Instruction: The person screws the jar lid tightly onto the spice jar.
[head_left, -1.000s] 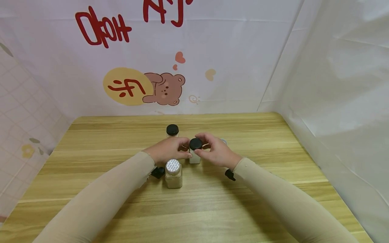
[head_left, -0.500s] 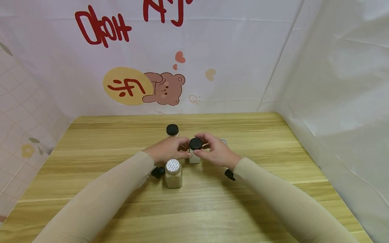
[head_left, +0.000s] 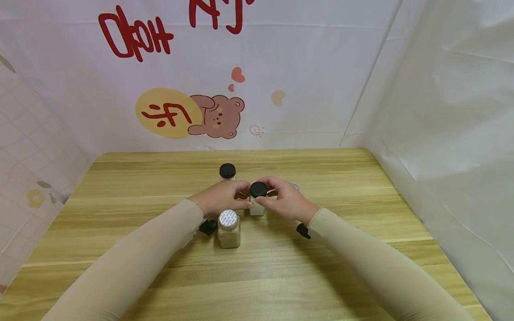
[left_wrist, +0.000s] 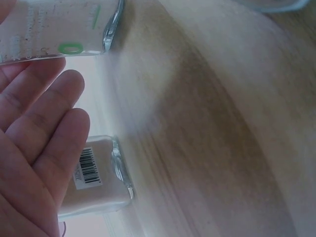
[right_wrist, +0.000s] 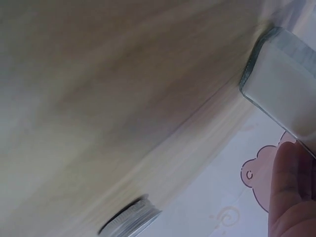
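A glass jar (head_left: pixel 257 207) with a black screw lid (head_left: pixel 258 189) and pale contents stands upright between the two hands. My left hand (head_left: pixel 222 198) grips the jar's left side between thumb and fingers. Thumb and fingers of my right hand (head_left: pixel 286 198) curve round it from the right, just under the lid. In the left wrist view, the left fingers (left_wrist: pixel 47 108) lie against the jar (left_wrist: pixel 64 29), which bears green print. The right wrist view shows the jar's lower part (right_wrist: pixel 284 81) and the right fingers (right_wrist: pixel 291 190) beside it; the lid is out of that view.
Near the left forearm stands a second jar (head_left: pixel 230 234) with a silvery-white patterned top. Another black-lidded jar (head_left: pixel 227 171) is behind the left hand, partly hidden. A silver lid (right_wrist: pixel 131 219) lies on the wooden table (head_left: pixel 261 272) behind the right hand. White printed sheets wall the table's back and sides.
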Available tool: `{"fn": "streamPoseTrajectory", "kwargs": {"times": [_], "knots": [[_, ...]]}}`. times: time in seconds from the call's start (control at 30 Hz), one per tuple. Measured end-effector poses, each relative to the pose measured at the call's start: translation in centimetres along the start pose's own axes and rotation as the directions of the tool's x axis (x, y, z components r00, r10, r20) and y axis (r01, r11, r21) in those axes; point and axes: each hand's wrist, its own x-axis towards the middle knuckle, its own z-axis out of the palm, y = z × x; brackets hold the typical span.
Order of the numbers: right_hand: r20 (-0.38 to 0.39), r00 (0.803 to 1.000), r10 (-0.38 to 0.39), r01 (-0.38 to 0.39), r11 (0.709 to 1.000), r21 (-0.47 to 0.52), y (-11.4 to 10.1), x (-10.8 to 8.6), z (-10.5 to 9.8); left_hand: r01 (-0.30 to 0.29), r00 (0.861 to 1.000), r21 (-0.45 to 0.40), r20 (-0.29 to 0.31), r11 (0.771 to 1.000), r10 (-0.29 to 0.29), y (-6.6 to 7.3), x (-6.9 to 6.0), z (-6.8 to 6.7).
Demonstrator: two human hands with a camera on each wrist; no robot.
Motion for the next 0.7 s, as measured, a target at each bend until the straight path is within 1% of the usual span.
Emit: {"fn": "streamPoseTrajectory", "kwargs": {"times": [0.2, 0.4, 0.7], "knots": [[0.015, 1.0, -0.008, 0.009, 1.0, -0.014, 0.09, 0.05, -0.09, 0.002, 1.0, -0.002, 0.002, 1.0, -0.002, -0.07, 0.07, 0.03], [0.017, 0.999, 0.037, -0.037, 0.999, -0.011, -0.12, 0.04, -0.05, -0.01, 1.0, 0.005, -0.001, 1.0, 0.01, -0.32, 0.19, 0.02], [-0.024, 0.997, 0.071, -0.07, 0.998, 0.004, -0.68, -0.04, 0.36, -0.005, 1.0, 0.017, -0.009, 1.0, 0.005, -0.3, 0.19, -0.06]]}}
